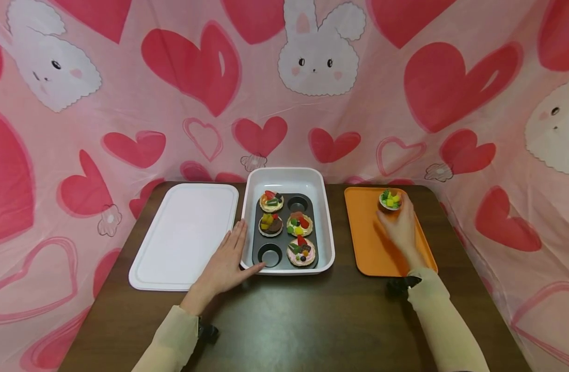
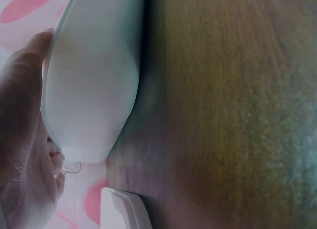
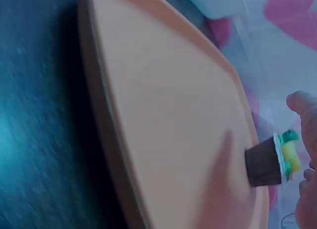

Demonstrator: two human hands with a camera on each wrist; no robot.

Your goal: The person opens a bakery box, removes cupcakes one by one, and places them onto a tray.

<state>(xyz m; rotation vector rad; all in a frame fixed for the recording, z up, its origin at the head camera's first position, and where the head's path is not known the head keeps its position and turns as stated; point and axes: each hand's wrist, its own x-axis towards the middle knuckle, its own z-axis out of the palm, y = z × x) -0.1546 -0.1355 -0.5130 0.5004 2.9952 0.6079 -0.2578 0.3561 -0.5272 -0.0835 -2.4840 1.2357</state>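
Observation:
My left hand [image 1: 223, 264] lies with straight fingers over the front left corner of a white bin [image 1: 330, 237], thumb along its front rim. In the bin sits a dark muffin pan [image 1: 284, 200] with several decorated tarts, such as a strawberry-topped tart [image 1: 301, 251]; its back right and front left cups hold nothing. My right hand [image 1: 401, 227] is spread beside a small cupcake [image 1: 389, 200] with green and yellow topping at the back of an orange tray [image 1: 373, 248]. In the right wrist view the thumb stands apart from the dark-cupped cupcake [image 3: 262, 162].
A flat white tray [image 1: 182, 237] lies to the left of the bin. All stand on a dark wooden table [image 1: 303, 320]. A pink cloth [image 1: 275, 108] with hearts and rabbits hangs close behind the table and along its sides.

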